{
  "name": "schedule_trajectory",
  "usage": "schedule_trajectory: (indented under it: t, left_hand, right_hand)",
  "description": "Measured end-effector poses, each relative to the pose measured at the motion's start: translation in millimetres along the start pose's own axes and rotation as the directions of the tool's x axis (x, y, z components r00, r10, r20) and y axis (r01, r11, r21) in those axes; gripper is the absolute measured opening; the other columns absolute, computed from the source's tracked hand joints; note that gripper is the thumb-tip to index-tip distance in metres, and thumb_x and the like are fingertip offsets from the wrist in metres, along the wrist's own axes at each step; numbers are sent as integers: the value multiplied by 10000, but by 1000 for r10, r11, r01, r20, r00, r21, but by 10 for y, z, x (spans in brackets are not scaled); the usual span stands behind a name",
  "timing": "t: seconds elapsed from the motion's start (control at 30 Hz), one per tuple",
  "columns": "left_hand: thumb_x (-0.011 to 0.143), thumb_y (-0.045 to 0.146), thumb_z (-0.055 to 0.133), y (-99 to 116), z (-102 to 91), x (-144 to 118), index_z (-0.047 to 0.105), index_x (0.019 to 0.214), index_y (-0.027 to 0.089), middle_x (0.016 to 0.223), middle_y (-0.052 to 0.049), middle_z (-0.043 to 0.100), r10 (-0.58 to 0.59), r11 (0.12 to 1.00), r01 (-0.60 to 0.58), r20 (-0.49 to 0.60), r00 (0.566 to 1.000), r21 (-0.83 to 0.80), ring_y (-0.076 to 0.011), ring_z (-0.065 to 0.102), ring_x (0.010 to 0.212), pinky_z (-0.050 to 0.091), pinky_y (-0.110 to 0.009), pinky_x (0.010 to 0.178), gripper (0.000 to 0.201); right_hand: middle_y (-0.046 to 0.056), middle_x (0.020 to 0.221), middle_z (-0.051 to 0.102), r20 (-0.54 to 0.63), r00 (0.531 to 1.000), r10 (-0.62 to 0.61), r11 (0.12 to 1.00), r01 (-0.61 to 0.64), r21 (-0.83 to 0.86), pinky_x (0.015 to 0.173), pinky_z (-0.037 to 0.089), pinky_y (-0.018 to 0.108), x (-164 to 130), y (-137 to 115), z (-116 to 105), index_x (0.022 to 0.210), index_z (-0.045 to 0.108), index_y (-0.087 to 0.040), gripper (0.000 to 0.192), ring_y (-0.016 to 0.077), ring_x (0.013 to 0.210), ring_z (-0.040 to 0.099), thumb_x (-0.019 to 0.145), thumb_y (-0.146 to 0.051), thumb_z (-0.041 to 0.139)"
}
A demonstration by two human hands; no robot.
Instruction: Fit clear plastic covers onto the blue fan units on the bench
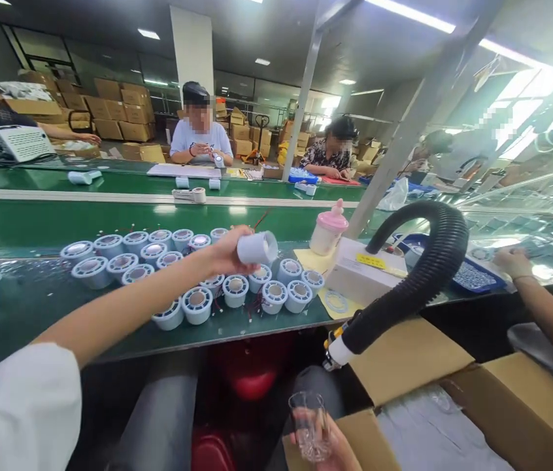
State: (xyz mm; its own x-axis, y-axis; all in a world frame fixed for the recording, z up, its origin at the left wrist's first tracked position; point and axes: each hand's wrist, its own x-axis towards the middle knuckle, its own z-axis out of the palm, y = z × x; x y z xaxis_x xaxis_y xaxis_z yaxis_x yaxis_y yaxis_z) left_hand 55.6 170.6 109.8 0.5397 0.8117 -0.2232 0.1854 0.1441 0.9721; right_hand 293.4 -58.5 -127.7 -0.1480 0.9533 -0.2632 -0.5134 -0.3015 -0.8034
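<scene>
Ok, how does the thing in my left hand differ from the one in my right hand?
The white cylinder in the left hand is opaque and lies on its side, held up over the green bench. The clear plastic cup in the right hand is see-through, stands upright and sits low by the lap. Both are small, round and hollow.

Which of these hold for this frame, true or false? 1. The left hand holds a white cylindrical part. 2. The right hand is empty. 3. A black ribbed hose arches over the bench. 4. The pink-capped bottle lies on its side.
1. True: the left hand grips a white cylindrical part.
2. False: the right hand holds a clear plastic piece.
3. True: the black ribbed hose curves above it.
4. False: the pink-capped bottle stands upright.
</scene>
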Motion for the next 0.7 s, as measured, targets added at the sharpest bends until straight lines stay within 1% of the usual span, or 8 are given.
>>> schedule_trajectory:
  t: [0.07, 0.13, 0.2, 0.33, 0.4, 0.47, 0.6, 0.7]
  left_hand:
    - [778, 627, 275, -317, 242, -447, 455, 706, 187, 531, -30, 496, -88, 985, 97, 71, 994, -140, -137, 421, 420, 289, -239, 394, 481]
    - [728, 692, 365, -670, 485, -814, 490, 708, 166, 508, -16, 489, -223, 858, 314, 257, 940, -407, -102, 359, 377, 221, -202, 377, 541]
    - [694, 683, 486, -990, 692, -1076, 529, 710, 141, 492, -9, 505, -308, 716, 463, 359, 881, -523, -81, 353, 353, 183, -177, 361, 544]
    - [717, 575, 545, -1368, 960, -1302, 583, 731, 113, 525, -54, 589, -418, 668, 558, 373, 828, -491, -151, 532, 426, 311, -201, 335, 464]
    - [708, 483, 577, -1411, 1032, -1322, 592, 770, 119, 551, -35, 586, -419, 695, 568, 393, 819, -442, -144, 532, 441, 353, -206, 335, 370]
    - [711, 444, 591, -1382, 1072, -1321, 599, 814, 128, 587, -10, 563, -396, 765, 554, 440, 806, -327, -111, 476, 414, 330, -196, 311, 332]
    - [838, 567, 437, -1232, 1102, -1331, 611, 844, 144, 637, -7, 542, -333, 941, 321, 464, 821, 107, -104, 446, 432, 342, -217, 345, 457]
    - [883, 482, 435, -1138, 1123, -1386, 636, 868, 167, 749, -18, 598, -201, 902, 12, 396, 896, 431, -141, 543, 629, 423, -239, 554, 374]
  right_hand:
    - [111, 939, 691, 67, 998, -4, 998, 8, -57, 699, 551, 395, -117, -90, 123, 799, 690, -189, 506, 246, 754, 687, 667, -677, 665]
    - [110, 943, 665, 149, 988, -44, 974, 75, -214, 720, 551, 396, -258, -198, 273, 885, 680, -185, 467, 252, 815, 677, 790, -629, 569]
    - [119, 1014, 632, 243, 958, -151, 845, 252, -471, 792, 544, 406, -401, -321, 430, 1026, 656, -195, 405, 268, 941, 648, 837, -540, 560]
    - [133, 1221, 493, 494, 802, -335, 181, 569, -802, 914, 510, 397, -592, -540, 721, 1235, 585, -236, 396, 261, 1116, 556, 840, -262, 578]
    - [128, 1249, 442, 574, 724, -383, -96, 587, -804, 893, 525, 395, -616, -602, 841, 1289, 546, -266, 465, 258, 1112, 541, 832, -184, 565]
    - [124, 1287, 403, 587, 704, -399, -260, 528, -809, 886, 526, 411, -603, -635, 931, 1299, 535, -289, 496, 272, 1124, 516, 825, -142, 557]
    - [155, 1364, 371, 567, 773, -285, -324, 479, -816, 850, 524, 461, -533, -663, 996, 1241, 580, -245, 459, 312, 1094, 508, 799, -123, 570]
    - [164, 1317, 442, 512, 840, -177, -232, 470, -852, 814, 528, 466, -505, -667, 964, 1050, 655, -197, 326, 336, 1096, 511, 754, -72, 596]
